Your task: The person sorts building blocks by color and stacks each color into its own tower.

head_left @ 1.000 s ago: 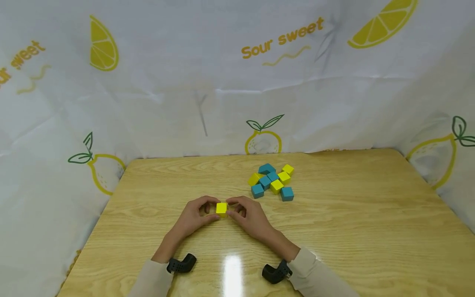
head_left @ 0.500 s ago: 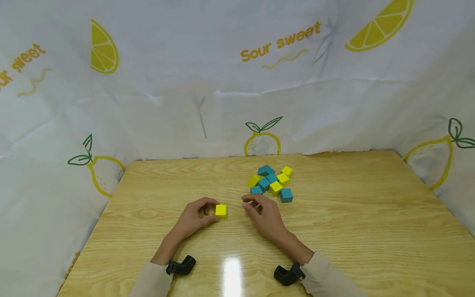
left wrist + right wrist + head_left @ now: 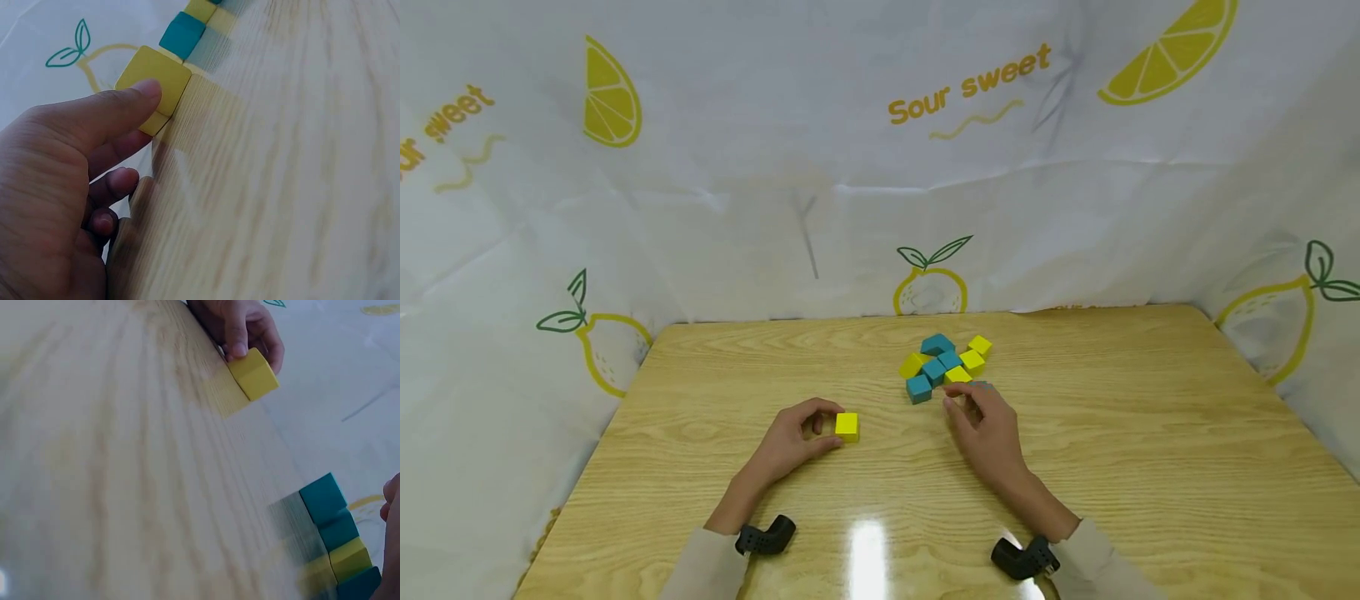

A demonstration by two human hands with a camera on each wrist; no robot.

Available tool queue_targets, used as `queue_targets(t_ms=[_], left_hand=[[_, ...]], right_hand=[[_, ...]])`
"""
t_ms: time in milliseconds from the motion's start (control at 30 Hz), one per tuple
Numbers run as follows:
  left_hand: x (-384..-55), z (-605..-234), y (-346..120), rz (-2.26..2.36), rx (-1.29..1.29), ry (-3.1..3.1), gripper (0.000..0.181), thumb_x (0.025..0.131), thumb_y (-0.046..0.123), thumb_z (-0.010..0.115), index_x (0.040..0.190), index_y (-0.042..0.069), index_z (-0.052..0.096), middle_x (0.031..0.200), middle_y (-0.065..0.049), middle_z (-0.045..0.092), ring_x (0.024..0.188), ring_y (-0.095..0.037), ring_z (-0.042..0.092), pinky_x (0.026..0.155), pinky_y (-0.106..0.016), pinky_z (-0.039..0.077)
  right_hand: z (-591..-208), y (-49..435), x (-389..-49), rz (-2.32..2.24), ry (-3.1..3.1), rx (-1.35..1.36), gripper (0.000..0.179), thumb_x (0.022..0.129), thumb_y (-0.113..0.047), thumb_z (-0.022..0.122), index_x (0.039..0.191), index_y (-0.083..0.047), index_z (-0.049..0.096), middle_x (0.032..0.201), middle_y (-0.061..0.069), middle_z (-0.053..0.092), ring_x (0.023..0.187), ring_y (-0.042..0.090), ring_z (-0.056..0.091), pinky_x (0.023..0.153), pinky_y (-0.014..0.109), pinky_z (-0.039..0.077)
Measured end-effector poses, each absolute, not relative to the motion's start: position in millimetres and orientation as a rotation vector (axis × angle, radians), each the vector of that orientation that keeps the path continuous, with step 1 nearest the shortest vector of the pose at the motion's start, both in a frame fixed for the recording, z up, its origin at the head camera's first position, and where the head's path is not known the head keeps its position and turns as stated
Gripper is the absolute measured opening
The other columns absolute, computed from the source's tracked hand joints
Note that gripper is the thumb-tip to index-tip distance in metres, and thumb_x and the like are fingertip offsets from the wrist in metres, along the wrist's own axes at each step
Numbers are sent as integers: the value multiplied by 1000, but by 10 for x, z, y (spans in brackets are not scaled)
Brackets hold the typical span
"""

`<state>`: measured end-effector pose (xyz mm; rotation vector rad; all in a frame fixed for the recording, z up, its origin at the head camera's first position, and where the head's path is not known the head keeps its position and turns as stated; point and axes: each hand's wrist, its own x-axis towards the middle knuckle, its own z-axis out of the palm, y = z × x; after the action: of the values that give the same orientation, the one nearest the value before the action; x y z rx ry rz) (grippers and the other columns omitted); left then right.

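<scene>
My left hand (image 3: 797,429) pinches a yellow cube (image 3: 847,427) that rests on the wooden table. In the left wrist view the thumb (image 3: 140,94) lies across the near face of the cube. Farther right, my right hand (image 3: 988,429) holds nothing, with its thumb and fingers loosely bent and apart. Its fingertips are at the front of a group of blocks, overlapping a yellow cube (image 3: 957,375) and mostly covering a blue cube (image 3: 983,384). Another blue cube (image 3: 919,388) lies just left of that hand.
Behind the right hand, several more blocks sit close together, among them a blue arch-like block (image 3: 937,343), a yellow block (image 3: 913,364) and a yellow cube (image 3: 980,346). A white cloth (image 3: 737,250) with lemon prints hangs along the table's (image 3: 737,358) back edge.
My right hand has let go of the yellow cube and moved right to the front of the block group. The left hand has stayed on the cube.
</scene>
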<state>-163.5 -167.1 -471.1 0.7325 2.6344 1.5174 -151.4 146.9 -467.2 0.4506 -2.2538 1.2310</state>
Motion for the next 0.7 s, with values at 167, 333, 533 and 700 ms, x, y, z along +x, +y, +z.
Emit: queue_targets(t_ms=[167, 333, 533, 700], left_hand=[[-1634, -4699, -1669, 1532, 740, 2618, 36, 80, 21, 79, 113, 19, 66, 80, -4, 55, 71, -20, 48, 61, -29, 40], [-1639, -4712, -1664, 1525, 754, 2622, 36, 80, 21, 79, 114, 18, 65, 80, -4, 54, 71, -19, 47, 61, -29, 40], [-1643, -4716, -1651, 1502, 752, 2627, 36, 81, 24, 78, 114, 21, 65, 80, -2, 54, 70, -16, 47, 61, -29, 40], [-1638, -4694, -1653, 1503, 730, 2624, 37, 80, 22, 79, 114, 19, 65, 80, -2, 55, 71, -18, 47, 62, -29, 40]], right_hand=[[-4668, 1582, -1611, 1107, -2240, 364, 25, 83, -7, 75, 106, -5, 68, 104, 7, 65, 89, 24, 44, 73, 35, 35], [-4686, 1629, -1675, 1045, -2279, 306, 35, 79, -12, 80, 109, -2, 66, 109, 14, 64, 89, 28, 41, 75, 40, 29], [-4708, 1631, -1715, 1059, -2341, 190, 37, 77, -17, 82, 109, -3, 67, 108, 14, 65, 90, 29, 41, 76, 43, 27], [-4711, 1609, -1729, 1104, -2389, 140, 40, 78, -21, 81, 111, -2, 66, 109, 13, 65, 93, 29, 42, 80, 45, 28]])
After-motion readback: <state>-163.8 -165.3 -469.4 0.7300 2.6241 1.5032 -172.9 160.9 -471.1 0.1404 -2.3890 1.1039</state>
